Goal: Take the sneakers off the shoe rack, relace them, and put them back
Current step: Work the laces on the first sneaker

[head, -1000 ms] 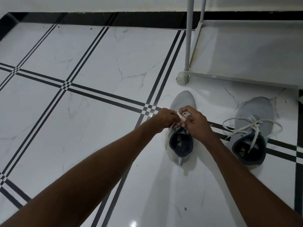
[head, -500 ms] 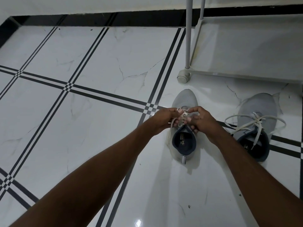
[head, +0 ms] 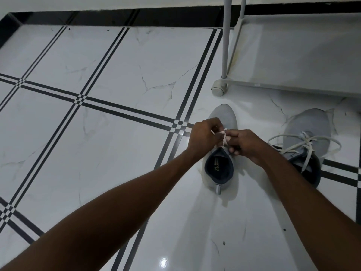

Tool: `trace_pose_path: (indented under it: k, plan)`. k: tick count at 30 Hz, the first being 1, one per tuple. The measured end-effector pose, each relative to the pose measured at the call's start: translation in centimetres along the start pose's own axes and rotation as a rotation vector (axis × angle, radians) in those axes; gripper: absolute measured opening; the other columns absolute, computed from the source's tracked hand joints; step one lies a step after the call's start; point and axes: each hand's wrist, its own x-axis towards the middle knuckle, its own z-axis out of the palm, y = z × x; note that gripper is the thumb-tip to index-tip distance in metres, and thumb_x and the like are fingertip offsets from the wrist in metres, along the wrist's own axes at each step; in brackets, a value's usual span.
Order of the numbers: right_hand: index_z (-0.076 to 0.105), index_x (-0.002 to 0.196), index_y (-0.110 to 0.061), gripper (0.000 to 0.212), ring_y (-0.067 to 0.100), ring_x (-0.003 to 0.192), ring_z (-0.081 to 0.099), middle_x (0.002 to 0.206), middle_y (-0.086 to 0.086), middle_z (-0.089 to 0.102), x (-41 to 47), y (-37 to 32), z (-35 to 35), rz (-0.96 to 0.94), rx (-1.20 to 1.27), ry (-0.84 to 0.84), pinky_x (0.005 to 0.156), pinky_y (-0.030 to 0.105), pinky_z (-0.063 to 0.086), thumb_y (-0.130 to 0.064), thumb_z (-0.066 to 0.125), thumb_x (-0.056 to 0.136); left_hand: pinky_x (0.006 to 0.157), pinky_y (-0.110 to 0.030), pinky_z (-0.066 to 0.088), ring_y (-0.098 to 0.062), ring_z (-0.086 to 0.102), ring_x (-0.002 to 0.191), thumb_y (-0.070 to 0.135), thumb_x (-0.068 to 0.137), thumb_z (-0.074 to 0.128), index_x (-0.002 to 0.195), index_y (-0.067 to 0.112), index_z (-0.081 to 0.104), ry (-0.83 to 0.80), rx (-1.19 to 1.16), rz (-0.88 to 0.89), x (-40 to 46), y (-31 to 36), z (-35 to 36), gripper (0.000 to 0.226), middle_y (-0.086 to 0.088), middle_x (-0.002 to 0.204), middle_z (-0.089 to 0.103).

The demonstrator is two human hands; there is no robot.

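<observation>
Two grey sneakers with dark blue linings stand on the tiled floor, toes pointing away from me. Over the left sneaker [head: 222,116] my left hand [head: 205,134] and my right hand [head: 244,142] meet, both pinching its white lace [head: 224,138] above the tongue. Most of that lace is hidden by my fingers. The right sneaker [head: 306,126] stands apart to the right, its white lace [head: 306,142] tied loosely with wide loops spread to both sides.
The white shoe rack [head: 293,88] stands just beyond the sneakers at the upper right, with a castor wheel [head: 218,89] and thin upright poles. Its bottom shelf holds nothing. White marble floor with black stripes spreads out to the left; a black border runs along the wall.
My hands have stayed on the left sneaker's lace, working it. The left hand has risen slightly and the right hand has shifted to pinch the lace end between them.
</observation>
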Motion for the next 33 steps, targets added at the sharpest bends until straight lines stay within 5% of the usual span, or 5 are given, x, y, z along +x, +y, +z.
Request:
trace_pose_path:
  k: [6,13,21,27,33]
  plan:
    - [0.074,0.092,0.001,0.009,0.017,0.051,0.061,0.076,0.018,0.072,0.1,1.7,-0.9,0.028,0.098,0.315,0.051,0.022,0.055,-0.003,0.073,0.083,0.055,-0.030,0.054,-0.015,0.062,0.057,0.008,0.078,0.076,0.078,0.007,0.067,-0.137,-0.378,-0.254,-1.1,-1.7,-1.7,0.009,-0.006,0.071,0.067]
    - [0.073,0.062,-0.017,0.017,0.025,0.055,0.072,0.060,0.009,0.072,0.2,1.6,-0.7,0.036,-0.130,0.680,0.071,0.043,0.063,-0.006,0.079,0.074,0.056,-0.023,0.053,-0.012,0.068,0.058,0.006,0.086,0.069,0.075,0.010,0.066,-0.322,-0.310,-0.502,-2.0,-4.4,-3.9,0.012,-0.007,0.071,0.068]
    - [0.065,0.104,0.004,0.015,0.012,0.049,0.062,0.085,0.015,0.072,0.3,-1.4,1.4,0.054,0.520,0.451,0.044,0.019,0.052,-0.001,0.065,0.090,0.063,-0.025,0.059,-0.010,0.065,0.062,0.017,0.076,0.082,0.088,0.005,0.075,-0.331,-0.121,-0.297,-1.7,-1.9,-3.3,0.018,-0.003,0.072,0.072]
    - [0.065,0.086,-0.006,0.031,0.006,0.049,0.055,0.079,0.005,0.064,0.3,-1.0,2.2,0.178,0.558,0.248,0.038,0.011,0.042,-0.019,0.044,0.104,0.056,-0.017,0.045,-0.002,0.060,0.054,0.021,0.073,0.085,0.090,0.010,0.074,-0.349,0.065,-0.251,-1.8,-1.9,-3.2,0.023,0.001,0.070,0.070]
    - [0.048,0.070,-0.012,0.041,0.011,0.050,0.035,0.062,0.001,0.040,2.6,0.0,1.9,0.241,0.588,0.336,0.030,0.013,0.026,-0.024,0.034,0.107,0.053,-0.018,0.033,-0.011,0.054,0.060,0.002,0.079,0.071,0.071,0.004,0.066,-0.355,0.276,-0.032,-2.4,-2.0,-3.5,0.009,-0.002,0.068,0.067]
